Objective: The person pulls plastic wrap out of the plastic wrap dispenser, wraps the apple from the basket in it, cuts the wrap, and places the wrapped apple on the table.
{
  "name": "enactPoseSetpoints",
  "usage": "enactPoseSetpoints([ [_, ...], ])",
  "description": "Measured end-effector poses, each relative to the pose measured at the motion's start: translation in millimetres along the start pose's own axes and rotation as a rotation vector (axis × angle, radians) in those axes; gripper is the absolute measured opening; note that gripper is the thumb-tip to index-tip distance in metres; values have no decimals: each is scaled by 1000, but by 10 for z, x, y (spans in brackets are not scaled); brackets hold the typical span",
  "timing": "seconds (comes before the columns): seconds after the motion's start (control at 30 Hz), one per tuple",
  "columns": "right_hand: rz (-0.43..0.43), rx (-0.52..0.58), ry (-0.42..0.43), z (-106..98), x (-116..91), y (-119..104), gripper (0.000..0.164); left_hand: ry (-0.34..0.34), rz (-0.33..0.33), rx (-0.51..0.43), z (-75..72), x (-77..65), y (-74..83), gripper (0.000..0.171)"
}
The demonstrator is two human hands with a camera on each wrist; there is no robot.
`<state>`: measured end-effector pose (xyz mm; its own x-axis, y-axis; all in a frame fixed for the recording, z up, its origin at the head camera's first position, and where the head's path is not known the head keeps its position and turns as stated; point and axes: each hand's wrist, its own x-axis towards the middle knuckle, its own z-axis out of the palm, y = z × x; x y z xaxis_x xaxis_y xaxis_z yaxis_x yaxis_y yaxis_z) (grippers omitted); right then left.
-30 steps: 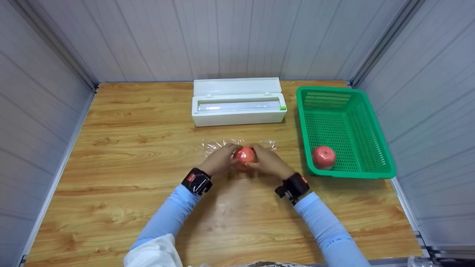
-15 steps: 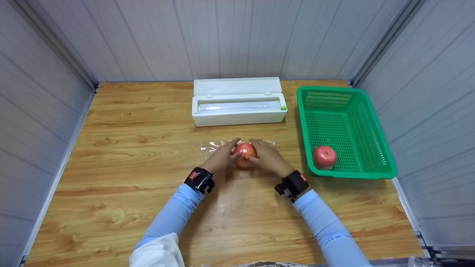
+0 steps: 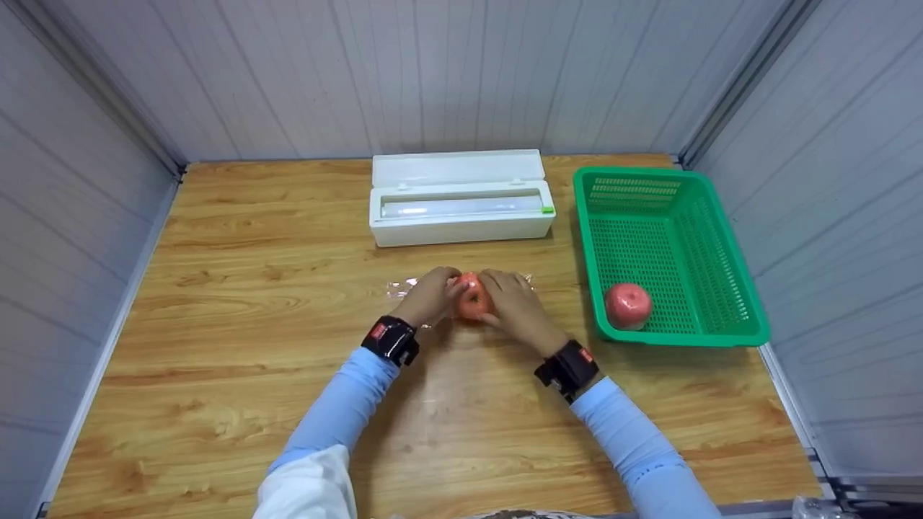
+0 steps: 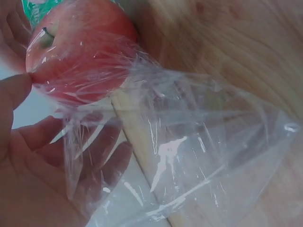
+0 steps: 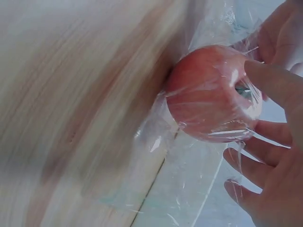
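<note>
A red apple [image 3: 472, 301] with clear plastic wrap [image 4: 199, 137] around it is between both hands at mid-table in the head view. Its stem shows through the film. My left hand [image 3: 431, 294] holds the apple's left side; in the left wrist view its thumb touches the apple while the other fingers spread behind a loose flap of film. From the right, my right hand [image 3: 515, 306] grips it, and its thumb [image 5: 272, 80] lies over the film near the stem. The remaining fingers curve beside the apple. Where the left fingertips meet the film is partly hidden.
Behind the hands stands a white box [image 3: 461, 232] with its lid up and a roll of film [image 3: 447, 207] inside. A green basket [image 3: 750, 288] at the right holds another red apple [image 3: 628, 305], which looks film-covered. Panel walls enclose the wooden table [image 3: 238, 346].
The apple has turned, and its stem dip now shows in the head view. My hands have shifted around it. Less of the film shows spread out on the table.
</note>
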<state>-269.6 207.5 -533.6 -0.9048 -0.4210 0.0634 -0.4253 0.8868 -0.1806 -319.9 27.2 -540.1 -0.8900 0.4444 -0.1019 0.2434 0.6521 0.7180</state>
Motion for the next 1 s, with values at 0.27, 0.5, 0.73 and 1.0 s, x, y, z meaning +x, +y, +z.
enactPoseSetpoints([
  [0.27,-5,25,-16,59,131,45,87,86,-32,111,-65,58,5,39],
  [0.5,70,82,-57,135,231,88,94,189,-20,156,-181,19,5,33],
  [0.73,91,147,-40,226,272,144,98,282,-11,79,-268,-110,-72,29],
  [1.0,141,260,12,307,306,187,94,336,-55,-11,-331,-267,-208,30],
])
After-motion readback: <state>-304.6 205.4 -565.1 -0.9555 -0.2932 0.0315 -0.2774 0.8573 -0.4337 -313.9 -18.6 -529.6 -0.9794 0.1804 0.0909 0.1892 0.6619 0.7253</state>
